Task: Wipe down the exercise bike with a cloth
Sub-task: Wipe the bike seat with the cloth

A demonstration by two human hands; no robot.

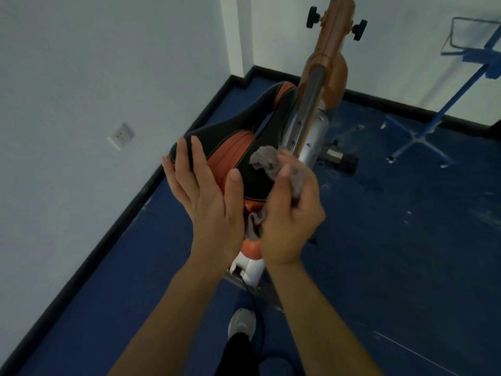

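A person's right hand bunches a grey cloth in a closed grip, just above the rear of an exercise bike's black-and-orange saddle. The left hand is spread flat and holds nothing, its fingers lying against the saddle's left edge. Beyond the saddle, the bike's orange frame rises toward two black knobs. Below the saddle, a grey shoe stands on the blue floor; a blue stand is well right of it.
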